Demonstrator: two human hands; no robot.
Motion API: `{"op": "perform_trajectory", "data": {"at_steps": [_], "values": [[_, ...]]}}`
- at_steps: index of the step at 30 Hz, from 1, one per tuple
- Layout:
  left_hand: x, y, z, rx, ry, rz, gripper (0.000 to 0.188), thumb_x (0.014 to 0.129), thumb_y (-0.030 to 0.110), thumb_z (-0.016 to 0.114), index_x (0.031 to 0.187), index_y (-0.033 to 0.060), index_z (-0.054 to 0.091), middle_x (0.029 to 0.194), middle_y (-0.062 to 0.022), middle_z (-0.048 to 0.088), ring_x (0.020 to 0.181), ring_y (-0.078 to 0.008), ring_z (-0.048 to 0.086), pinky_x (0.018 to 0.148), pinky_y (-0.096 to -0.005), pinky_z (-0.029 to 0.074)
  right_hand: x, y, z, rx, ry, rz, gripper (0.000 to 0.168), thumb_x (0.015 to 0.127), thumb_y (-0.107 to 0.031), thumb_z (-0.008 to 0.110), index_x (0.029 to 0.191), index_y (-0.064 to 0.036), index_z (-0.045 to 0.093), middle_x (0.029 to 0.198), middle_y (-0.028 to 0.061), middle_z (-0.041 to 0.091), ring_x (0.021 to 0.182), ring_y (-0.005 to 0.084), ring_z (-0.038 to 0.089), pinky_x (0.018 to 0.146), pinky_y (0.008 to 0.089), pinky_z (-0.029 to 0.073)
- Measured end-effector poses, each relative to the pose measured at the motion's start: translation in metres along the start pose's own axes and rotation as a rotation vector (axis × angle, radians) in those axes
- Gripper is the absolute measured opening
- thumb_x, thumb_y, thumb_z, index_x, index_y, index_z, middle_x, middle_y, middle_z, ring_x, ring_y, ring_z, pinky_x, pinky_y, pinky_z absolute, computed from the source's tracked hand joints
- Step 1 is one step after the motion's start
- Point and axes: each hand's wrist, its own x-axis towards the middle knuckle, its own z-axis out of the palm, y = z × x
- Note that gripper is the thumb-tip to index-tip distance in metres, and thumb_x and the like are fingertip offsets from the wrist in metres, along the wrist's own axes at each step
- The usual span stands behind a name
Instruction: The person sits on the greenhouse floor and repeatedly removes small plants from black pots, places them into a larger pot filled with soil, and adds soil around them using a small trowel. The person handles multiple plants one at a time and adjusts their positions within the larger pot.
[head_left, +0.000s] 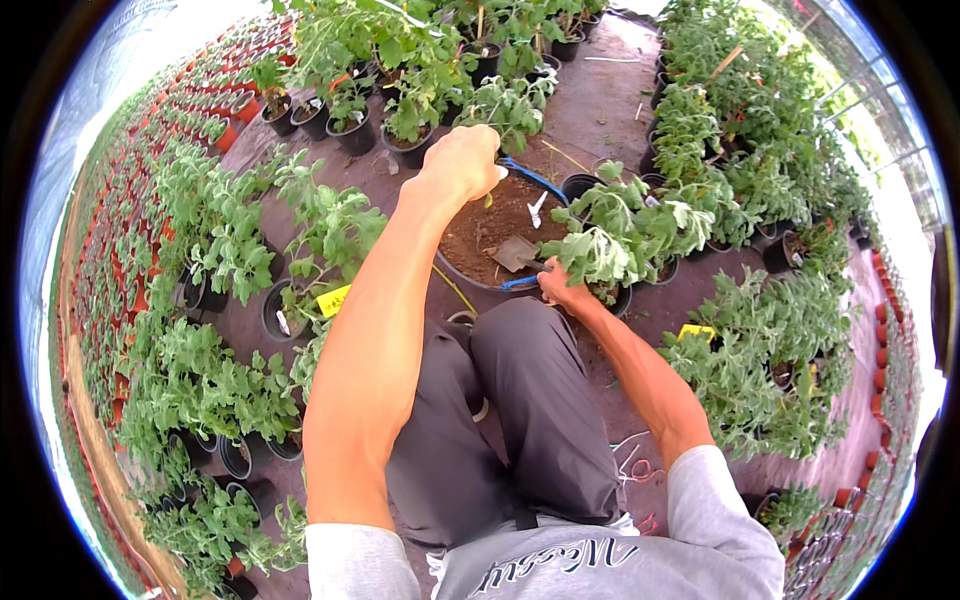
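A wide dark tub (480, 281) with blue rope handles stands before my knees, holding loose brown soil (487, 229). My right hand (559, 283) grips the handle of a small trowel (515, 253) at the tub's near right rim, its blade resting on the soil. My left hand (465, 161) is closed above the tub's far left side. A small white piece (502, 172) shows at its fingers; the rest of its grip is hidden. White plant labels (536, 210) stick up from the soil. A leafy potted plant (600, 240) leans over the tub's right edge.
Black pots with leafy plants (409, 142) stand beyond the tub, with more plants on the left (217, 382) and right (780, 352). Yellow tags (332, 301) mark some groups. Rows of small red-brown pots (244, 105) line the far left. Loose ties (637, 469) lie on the ground sheet (600, 90).
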Motion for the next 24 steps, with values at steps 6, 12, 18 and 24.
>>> {"op": "perform_trajectory", "data": {"at_steps": [6,12,18,24], "values": [[-0.009,-0.013,0.0,0.05,-0.087,-0.125,0.033,0.084,0.023,0.076,0.107,-0.0001,0.07,0.111,-0.0226,0.069,0.106,-0.0366,0.067,0.089,-0.044,0.054,0.048,-0.059,-0.004,-0.626,-0.282,-0.025,0.027,0.075,-0.012,0.06,0.093,0.004,0.072,0.092,0.0294,0.069,0.092,0.046,0.068,0.079,0.0502,0.056],[-0.025,-0.013,-0.012,0.038,-0.119,-0.199,0.038,0.085,0.026,0.074,0.116,0.0051,0.066,0.114,-0.0184,0.069,0.11,-0.0356,0.064,0.092,-0.0454,0.051,0.033,-0.107,-0.097,0.132,-0.68,0.287,0.02,0.09,-0.012,0.054,0.071,-0.008,0.052,0.06,0.0051,0.053,0.045,0.012,0.041,0.036,0.0306,0.027],[-0.055,-0.011,-0.024,0.051,-0.037,-0.216,0.036,0.085,0.026,0.074,0.111,0.0026,0.066,0.109,-0.0178,0.069,0.105,-0.0368,0.065,0.09,-0.0461,0.051,0.071,-0.116,-0.056,0.374,-0.955,0.83,0.016,0.1,-0.018,0.048,0.09,-0.006,0.044,0.072,0.0043,0.051,0.045,0.0056,0.04,0.033,0.0205,0.03],[-0.062,0.023,-0.034,0.061,0.036,-0.198,0.033,0.085,0.027,0.075,0.105,0.0026,0.066,0.106,-0.0199,0.07,0.101,-0.0364,0.068,0.086,-0.0461,0.054,0.069,-0.115,0.04,0.689,-0.948,0.813,0.023,0.085,0.003,0.052,0.065,-0.005,0.043,0.058,0.0033,0.046,0.044,0.0117,0.045,0.037,0.0266,0.038]]}}
